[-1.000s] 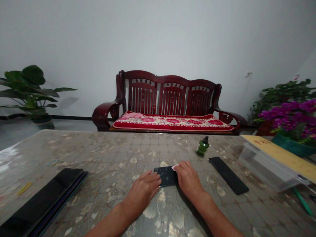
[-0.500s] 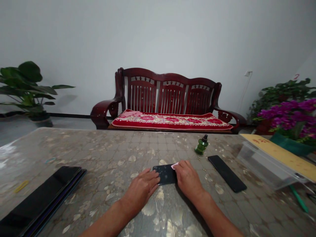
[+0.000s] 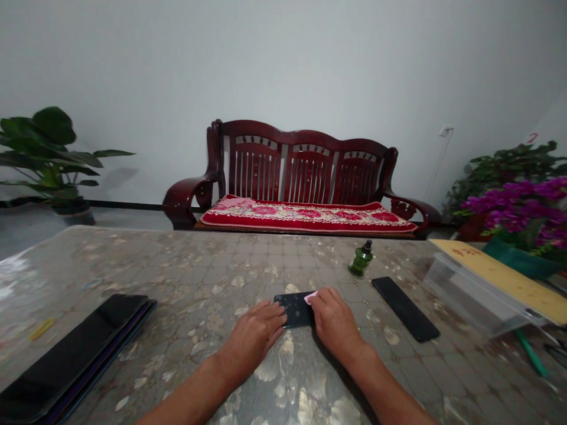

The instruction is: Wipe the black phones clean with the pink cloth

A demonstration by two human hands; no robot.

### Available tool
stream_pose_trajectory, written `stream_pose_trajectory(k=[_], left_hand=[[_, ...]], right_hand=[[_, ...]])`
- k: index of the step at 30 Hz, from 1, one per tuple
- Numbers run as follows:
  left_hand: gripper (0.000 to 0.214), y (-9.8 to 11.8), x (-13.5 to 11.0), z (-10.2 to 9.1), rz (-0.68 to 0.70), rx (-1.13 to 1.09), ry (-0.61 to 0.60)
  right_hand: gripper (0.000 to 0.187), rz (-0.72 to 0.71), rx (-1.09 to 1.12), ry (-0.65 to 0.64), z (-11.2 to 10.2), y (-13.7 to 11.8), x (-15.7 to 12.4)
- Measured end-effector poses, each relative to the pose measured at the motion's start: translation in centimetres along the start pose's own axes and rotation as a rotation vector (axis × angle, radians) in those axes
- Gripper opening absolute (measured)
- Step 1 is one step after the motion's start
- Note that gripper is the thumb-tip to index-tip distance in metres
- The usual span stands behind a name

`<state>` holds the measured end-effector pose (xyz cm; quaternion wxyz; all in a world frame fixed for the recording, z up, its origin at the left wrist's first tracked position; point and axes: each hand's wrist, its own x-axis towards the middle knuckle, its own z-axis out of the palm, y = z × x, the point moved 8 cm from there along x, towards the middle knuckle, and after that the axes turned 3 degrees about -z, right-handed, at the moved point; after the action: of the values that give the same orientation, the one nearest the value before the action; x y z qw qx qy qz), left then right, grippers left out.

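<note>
A dark phone with whitish spots on its surface lies flat on the table between my hands. My left hand rests with outstretched fingers, its fingertips over the phone's left end. At the phone's right end, my right hand pinches a small pale pink cloth and presses it to the surface; most of the cloth is hidden under the fingers. Another black phone lies to the right of that hand. Beyond it stands a small green bottle with a black cap.
A stack of dark phones or tablets lies at the left, near a yellow band. On the right are a clear plastic box with a yellow board on top, a green-handled tool and purple flowers. A wooden bench stands behind the table.
My right hand and the pink cloth have shifted slightly left along the phone. My left hand stays at the phone's left end.
</note>
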<state>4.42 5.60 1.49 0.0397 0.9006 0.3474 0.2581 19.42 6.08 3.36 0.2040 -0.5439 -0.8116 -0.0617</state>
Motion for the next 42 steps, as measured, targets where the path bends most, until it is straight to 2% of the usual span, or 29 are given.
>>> stream_pose_trajectory(k=[7, 9, 15, 23, 31, 38, 42], left_hand=[[0.021, 0.1, 0.2, -0.2, -0.01, -0.013, 0.001], [0.021, 0.1, 0.1, -0.2, -0.01, -0.008, -0.002], [0.022, 0.0, 0.0, 0.0, -0.002, -0.01, 0.0], [0.021, 0.0, 0.0, -0.2, -0.007, -0.029, 0.015], [0.022, -0.1, 0.0, -0.1, -0.014, -0.012, 0.004], [0.023, 0.1, 0.0, -0.2, -0.008, -0.027, 0.019], [0.022, 0.0, 0.0, -0.2, -0.012, -0.025, 0.018]], right_hand=[[0.025, -0.129, 0.059, -0.069, 0.8, -3.5, -0.6], [0.026, -0.111, 0.061, -0.068, 0.8, -3.2, -0.5], [0.029, 0.033, -0.007, -0.013, 0.0, 0.1, -0.2], [0.024, -0.144, 0.04, -0.067, 0.5, -3.3, -0.6], [0.028, 0.043, -0.003, -0.032, 0.1, 0.0, -0.3], [0.025, -0.114, 0.053, -0.051, 0.5, -3.1, -0.8], [0.027, -0.076, 0.065, -0.025, 0.3, -1.8, -0.6]])
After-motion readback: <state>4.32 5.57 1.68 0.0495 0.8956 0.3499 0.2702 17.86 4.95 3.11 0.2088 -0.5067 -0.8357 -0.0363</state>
